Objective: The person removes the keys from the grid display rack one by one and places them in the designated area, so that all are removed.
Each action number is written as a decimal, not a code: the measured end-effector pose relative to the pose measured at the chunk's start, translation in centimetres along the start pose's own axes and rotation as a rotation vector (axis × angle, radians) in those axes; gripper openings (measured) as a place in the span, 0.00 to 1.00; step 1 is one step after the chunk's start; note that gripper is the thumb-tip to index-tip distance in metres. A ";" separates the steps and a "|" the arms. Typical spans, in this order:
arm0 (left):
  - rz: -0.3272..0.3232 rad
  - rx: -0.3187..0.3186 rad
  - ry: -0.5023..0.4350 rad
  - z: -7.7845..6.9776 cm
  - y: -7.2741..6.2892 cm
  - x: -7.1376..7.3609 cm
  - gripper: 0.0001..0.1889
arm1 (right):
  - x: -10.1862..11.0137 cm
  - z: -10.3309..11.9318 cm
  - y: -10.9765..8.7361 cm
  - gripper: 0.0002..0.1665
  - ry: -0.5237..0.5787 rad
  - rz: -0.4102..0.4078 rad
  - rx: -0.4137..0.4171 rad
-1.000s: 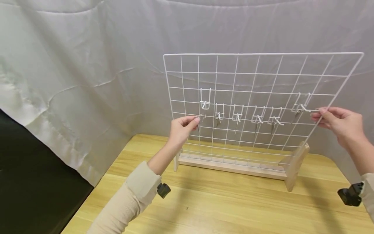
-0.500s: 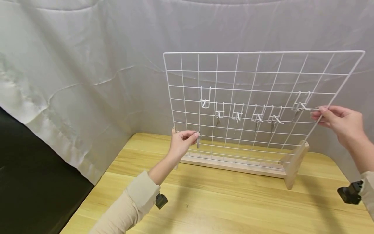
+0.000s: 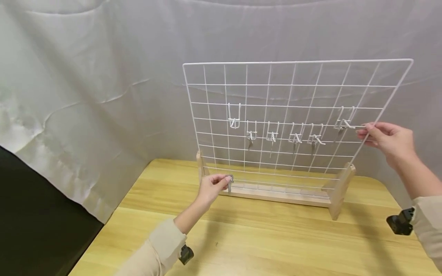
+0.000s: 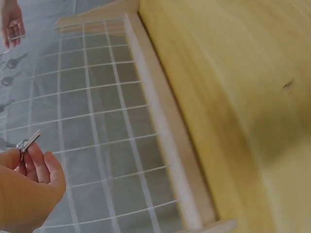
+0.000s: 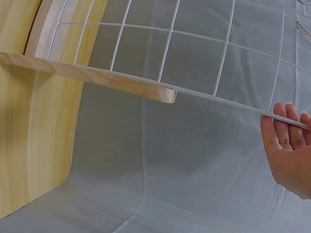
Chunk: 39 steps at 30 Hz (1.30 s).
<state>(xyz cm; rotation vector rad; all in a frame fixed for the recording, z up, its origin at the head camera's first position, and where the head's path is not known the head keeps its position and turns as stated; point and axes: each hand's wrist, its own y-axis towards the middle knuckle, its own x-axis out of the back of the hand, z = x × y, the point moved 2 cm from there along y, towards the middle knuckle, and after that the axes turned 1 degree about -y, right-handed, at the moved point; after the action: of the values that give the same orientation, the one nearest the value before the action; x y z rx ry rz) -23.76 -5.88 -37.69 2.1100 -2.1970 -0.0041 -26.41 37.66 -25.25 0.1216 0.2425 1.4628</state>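
Note:
My left hand [image 3: 210, 188] pinches a silver key [image 4: 32, 139] on a small ring between thumb and fingers. It is low in front of the white wire grid panel [image 3: 297, 61], near the panel's left end. My right hand [image 3: 393, 138] holds the right edge wire of the panel, fingers behind it in the right wrist view. Several white hooks hang on the grid. An upper left hook [image 3: 234, 123] carries no key that I can see. Keys hang from the other hooks, such as a key [image 3: 250, 144] on the hook beside it.
A wooden stand [image 3: 340, 193] with two uprights and a base bar carries the panel on a wood-grain table [image 3: 262, 237]. Grey cloth [image 3: 121, 76] hangs behind and at the left. Dark material [image 3: 34, 214] lies at the lower left.
My left hand has come down from beneath the upper left hook to near the base bar, carrying the key. My right hand stays on the panel's edge. The head view has shifted slightly.

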 end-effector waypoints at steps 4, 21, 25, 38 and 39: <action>0.016 0.065 -0.014 2.4 -0.3 -0.2 0.12 | -0.2 0.2 0.1 0.05 0.018 0.005 0.005; 0.027 0.167 0.078 10.4 -2.9 -1.2 0.09 | 0.1 -0.5 -0.6 0.07 -0.023 0.002 -0.004; -0.004 0.195 0.087 11.9 -3.5 -1.2 0.08 | -0.1 -0.8 -0.5 0.07 -0.040 0.009 -0.006; -0.036 0.165 0.175 13.4 -2.9 -1.4 0.06 | -0.2 -0.5 -0.1 0.07 0.003 -0.002 0.036; -0.040 0.159 0.191 13.3 -2.9 -1.5 0.06 | -0.1 -0.5 -0.2 0.07 0.003 -0.004 0.037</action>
<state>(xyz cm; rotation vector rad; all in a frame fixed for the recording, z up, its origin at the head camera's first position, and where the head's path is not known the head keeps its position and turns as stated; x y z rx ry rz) -21.78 -5.37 -51.20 2.1313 -2.1071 0.3659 -26.39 37.50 -25.76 0.1485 0.2725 1.4552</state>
